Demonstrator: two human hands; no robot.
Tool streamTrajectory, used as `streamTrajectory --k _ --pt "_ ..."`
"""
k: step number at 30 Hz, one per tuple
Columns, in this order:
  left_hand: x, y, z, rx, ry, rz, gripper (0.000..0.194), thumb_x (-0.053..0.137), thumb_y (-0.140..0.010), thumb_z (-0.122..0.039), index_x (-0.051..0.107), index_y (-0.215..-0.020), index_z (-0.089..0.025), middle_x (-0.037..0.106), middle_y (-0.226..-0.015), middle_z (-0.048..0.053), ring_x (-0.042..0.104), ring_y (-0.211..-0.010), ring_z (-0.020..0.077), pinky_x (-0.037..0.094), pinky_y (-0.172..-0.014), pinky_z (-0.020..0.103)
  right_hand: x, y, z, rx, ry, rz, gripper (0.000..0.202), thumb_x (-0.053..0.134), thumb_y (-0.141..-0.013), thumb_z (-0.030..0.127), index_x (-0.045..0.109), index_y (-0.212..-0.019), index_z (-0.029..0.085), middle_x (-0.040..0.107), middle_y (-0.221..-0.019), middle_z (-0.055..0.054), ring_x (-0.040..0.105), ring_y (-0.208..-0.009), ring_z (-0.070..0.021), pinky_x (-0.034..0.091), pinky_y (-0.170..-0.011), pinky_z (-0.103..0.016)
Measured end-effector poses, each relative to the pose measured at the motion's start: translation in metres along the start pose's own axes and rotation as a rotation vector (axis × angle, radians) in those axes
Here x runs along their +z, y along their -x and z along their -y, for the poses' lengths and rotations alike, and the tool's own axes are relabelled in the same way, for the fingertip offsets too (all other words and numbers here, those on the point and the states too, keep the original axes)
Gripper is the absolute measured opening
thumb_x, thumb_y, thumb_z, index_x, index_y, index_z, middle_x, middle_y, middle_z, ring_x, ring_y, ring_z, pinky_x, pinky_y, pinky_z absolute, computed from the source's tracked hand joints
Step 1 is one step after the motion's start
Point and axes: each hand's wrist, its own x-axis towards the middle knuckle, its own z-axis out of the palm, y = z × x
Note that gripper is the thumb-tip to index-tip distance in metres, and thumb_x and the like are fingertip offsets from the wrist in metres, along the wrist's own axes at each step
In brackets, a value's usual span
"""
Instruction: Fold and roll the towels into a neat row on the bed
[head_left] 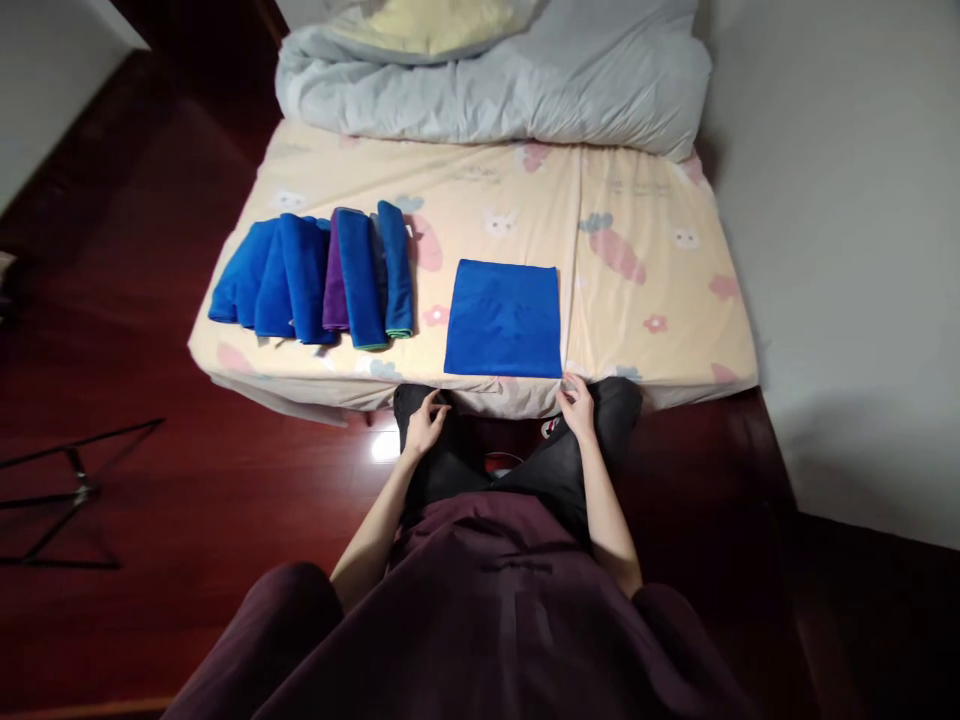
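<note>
A blue cloth lies flat in a near-square shape close to the front edge of the bed. Below its right front corner, my right hand rests by my knee with fingers loosely apart and nothing visible in them. My left hand is over my other thigh, lower than the cloth's left front corner and apart from it; its fingers are spread a little and hold nothing. To the left lies a row of rolled or folded towels, several of them blue, one purple and one darker blue with a green edge.
The bed has a pale yellow sheet printed with carrots and rabbits. A bunched light grey quilt and a yellow pillow lie at the back. A wall stands on the right. Black tripod legs are on the red-brown floor at left.
</note>
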Motion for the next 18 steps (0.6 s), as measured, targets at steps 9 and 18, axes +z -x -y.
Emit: streamTrajectory --k 9,18 --pt "0.021 -0.061 -0.023 -0.208 0.482 -0.056 0.063 0.072 -0.087 -0.054 0.060 -0.136 -0.017 0.078 -0.095 0.010 0.076 -0.088 0.0227 0.061 -0.083 0.037 -0.001 -0.010 -0.011 0.069 -0.152 0.085 0.060 0.073 -0.080 0.038 0.063 -0.137 0.022 0.064 -0.145 -0.019 0.077 -0.091 -0.0227 0.064 -0.085 -0.040" --pt "0.017 -0.078 -0.040 -0.243 0.553 -0.125 0.058 0.079 -0.073 -0.068 0.065 -0.098 -0.018 0.075 -0.088 0.009 0.073 -0.078 0.0202 0.058 -0.073 0.032 0.004 -0.021 -0.015 0.095 -0.155 0.118 0.064 0.073 -0.079 0.033 0.061 -0.141 0.024 0.064 -0.140 -0.017 0.073 -0.075 -0.0174 0.065 -0.076 -0.037"
